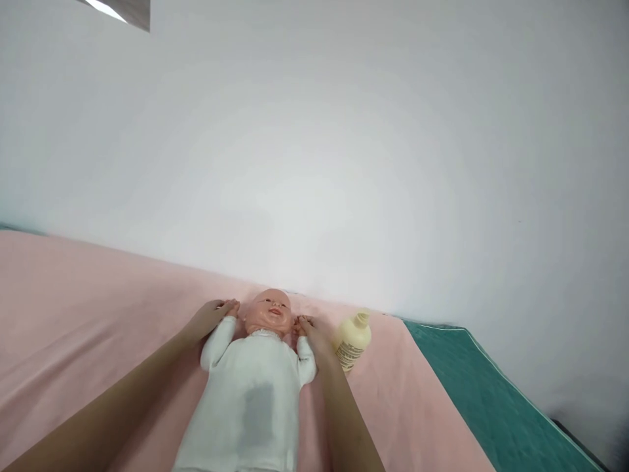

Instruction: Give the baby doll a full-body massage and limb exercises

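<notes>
A baby doll (pixel 268 380) in a white long-sleeved garment lies on its back, its head pointing away from me and both its arms bent up beside the head. There is a blurred grey patch on the front of the garment. My left hand (pixel 209 320) is closed on the doll's hand at the left of its head. On the other side, my right hand (pixel 314 337) grips the doll's other hand, close to its cheek. Just right of my right wrist stands a pale yellow bottle (pixel 352 341) with printed text on its side.
Under the doll spreads a pink cloth (pixel 113 301), wrinkled on the left. A green mat or cover (pixel 472 373) shows beyond its right edge. Behind the bed-like surface rises a plain white wall (pixel 314 144). Part of a grey object (pixel 135 12) hangs at the top left.
</notes>
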`<act>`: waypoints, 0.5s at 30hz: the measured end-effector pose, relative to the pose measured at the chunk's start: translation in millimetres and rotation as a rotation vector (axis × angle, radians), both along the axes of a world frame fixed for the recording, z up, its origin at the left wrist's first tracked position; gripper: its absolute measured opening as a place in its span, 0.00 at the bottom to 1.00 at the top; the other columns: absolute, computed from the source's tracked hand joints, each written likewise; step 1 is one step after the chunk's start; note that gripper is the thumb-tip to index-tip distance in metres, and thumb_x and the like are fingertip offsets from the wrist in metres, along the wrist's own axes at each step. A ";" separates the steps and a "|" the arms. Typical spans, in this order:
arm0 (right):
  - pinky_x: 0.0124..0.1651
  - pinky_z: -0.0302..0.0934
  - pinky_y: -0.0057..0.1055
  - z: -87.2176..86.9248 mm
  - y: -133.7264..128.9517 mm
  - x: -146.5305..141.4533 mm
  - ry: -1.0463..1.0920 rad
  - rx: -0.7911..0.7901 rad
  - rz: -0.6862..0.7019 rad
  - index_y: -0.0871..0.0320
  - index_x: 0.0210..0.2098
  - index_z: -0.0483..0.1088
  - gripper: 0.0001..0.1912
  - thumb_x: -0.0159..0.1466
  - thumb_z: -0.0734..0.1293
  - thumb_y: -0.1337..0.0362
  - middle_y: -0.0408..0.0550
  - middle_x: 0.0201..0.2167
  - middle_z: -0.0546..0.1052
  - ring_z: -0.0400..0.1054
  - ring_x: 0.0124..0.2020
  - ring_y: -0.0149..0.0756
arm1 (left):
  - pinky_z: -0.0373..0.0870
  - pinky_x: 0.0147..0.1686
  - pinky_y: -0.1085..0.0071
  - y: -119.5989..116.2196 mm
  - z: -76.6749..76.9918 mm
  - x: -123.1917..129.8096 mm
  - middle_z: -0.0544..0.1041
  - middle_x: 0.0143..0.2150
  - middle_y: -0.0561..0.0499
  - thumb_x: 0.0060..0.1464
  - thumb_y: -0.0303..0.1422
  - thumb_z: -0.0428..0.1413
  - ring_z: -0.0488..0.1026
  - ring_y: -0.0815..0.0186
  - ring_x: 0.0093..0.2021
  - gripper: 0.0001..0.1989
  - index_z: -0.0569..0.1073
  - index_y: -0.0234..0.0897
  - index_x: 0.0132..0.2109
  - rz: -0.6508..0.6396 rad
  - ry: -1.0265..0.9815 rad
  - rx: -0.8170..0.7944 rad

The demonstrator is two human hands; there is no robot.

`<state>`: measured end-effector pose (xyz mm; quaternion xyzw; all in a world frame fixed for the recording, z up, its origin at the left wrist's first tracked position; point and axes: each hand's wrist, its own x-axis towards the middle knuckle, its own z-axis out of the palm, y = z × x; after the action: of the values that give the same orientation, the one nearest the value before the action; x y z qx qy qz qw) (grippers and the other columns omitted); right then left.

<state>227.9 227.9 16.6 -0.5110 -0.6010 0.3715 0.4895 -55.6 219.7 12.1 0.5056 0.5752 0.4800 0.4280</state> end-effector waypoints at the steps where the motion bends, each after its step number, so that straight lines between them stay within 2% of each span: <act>1: 0.31 0.68 0.35 -3.2 2.7 0.3 0.006 -0.040 0.022 0.57 0.29 0.72 0.20 0.57 0.63 0.46 0.49 0.25 0.78 0.74 0.27 0.40 | 0.71 0.32 0.64 2.6 -2.6 -0.6 0.81 0.34 0.39 0.47 0.55 0.56 0.78 0.52 0.35 0.26 0.76 0.32 0.33 -0.014 0.015 -0.006; 5: 0.32 0.67 0.34 -8.8 7.5 1.8 0.035 -0.136 0.037 0.56 0.26 0.71 0.19 0.56 0.64 0.46 0.48 0.25 0.78 0.74 0.27 0.39 | 0.70 0.36 0.64 4.8 -4.9 -2.1 0.81 0.34 0.41 0.46 0.55 0.56 0.77 0.52 0.38 0.27 0.78 0.32 0.34 -0.032 0.033 0.000; 9: 0.35 0.68 0.35 -3.6 2.3 1.6 0.053 -0.100 -0.010 0.57 0.32 0.71 0.18 0.56 0.65 0.48 0.49 0.29 0.79 0.75 0.32 0.40 | 0.70 0.41 0.64 -1.9 2.3 -0.1 0.81 0.38 0.41 0.47 0.55 0.56 0.77 0.52 0.41 0.28 0.78 0.32 0.40 0.034 0.031 0.007; 12: 0.40 0.69 0.37 5.4 -12.5 0.0 0.081 -0.019 -0.057 0.59 0.39 0.70 0.21 0.57 0.65 0.48 0.52 0.36 0.79 0.75 0.35 0.41 | 0.70 0.42 0.64 -14.4 14.1 1.6 0.81 0.40 0.41 0.48 0.55 0.55 0.77 0.53 0.42 0.31 0.76 0.34 0.47 0.081 0.015 0.028; 15: 0.45 0.68 0.38 16.0 -40.1 -1.4 0.103 0.079 -0.122 0.58 0.46 0.68 0.23 0.59 0.64 0.49 0.54 0.45 0.76 0.73 0.41 0.41 | 0.71 0.40 0.64 -36.1 29.8 2.8 0.80 0.42 0.42 0.48 0.56 0.54 0.77 0.53 0.42 0.31 0.74 0.35 0.49 0.148 0.006 0.084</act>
<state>226.5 187.7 32.6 -0.5071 -0.5569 0.3429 0.5614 -52.8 183.5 41.9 0.4806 0.5917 0.5324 0.3680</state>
